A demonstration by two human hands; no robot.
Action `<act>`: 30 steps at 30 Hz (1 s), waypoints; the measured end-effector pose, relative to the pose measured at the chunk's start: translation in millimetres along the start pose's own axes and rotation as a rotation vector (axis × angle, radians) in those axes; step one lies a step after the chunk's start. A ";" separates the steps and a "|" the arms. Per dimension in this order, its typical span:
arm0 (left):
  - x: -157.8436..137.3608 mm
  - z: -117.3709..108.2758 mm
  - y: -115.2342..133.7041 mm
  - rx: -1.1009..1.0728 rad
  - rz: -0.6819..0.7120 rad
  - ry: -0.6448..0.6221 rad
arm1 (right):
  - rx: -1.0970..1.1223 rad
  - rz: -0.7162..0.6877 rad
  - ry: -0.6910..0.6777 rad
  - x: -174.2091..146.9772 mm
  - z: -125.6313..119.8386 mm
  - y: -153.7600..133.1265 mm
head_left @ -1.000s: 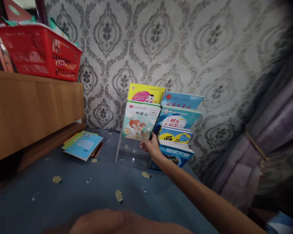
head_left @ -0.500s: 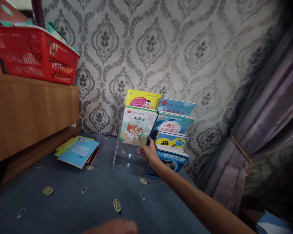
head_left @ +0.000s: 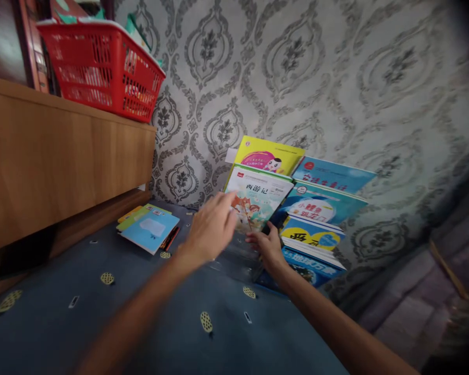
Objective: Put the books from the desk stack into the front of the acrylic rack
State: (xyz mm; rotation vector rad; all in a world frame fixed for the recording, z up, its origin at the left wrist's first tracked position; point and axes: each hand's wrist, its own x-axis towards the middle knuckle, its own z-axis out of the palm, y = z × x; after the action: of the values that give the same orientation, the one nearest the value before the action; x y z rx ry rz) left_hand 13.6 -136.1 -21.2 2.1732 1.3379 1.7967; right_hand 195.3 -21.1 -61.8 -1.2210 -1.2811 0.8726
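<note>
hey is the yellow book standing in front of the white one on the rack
No, the white book covers the lower part of the yellow book.

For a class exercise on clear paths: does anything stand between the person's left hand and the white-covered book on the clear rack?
Nothing visible does. The left hand overlaps the left edge of the white-covered book in this view; whether they touch, I cannot tell. The right hand is off at its lower right corner.
</note>
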 end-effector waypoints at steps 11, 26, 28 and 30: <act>57.7 79.0 -133.1 -0.034 -0.236 -0.035 | 0.069 -0.004 -0.014 -1.8 1.2 -1.9; 47.6 87.9 -126.6 -0.101 -0.134 0.002 | 0.107 -0.039 -0.059 -4.1 4.1 -0.4; 48.7 86.3 -127.8 -0.107 -0.130 0.001 | 0.112 -0.036 -0.060 -4.1 3.8 0.0; 50.5 84.2 -130.0 -0.109 -0.123 -0.006 | 0.118 -0.032 -0.058 -3.4 3.4 0.7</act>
State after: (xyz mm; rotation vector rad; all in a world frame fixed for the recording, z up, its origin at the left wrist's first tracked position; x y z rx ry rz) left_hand 4.2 17.2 -75.5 1.9946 1.3084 1.7731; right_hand 191.6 -23.7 -63.6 -1.0868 -1.2739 0.9534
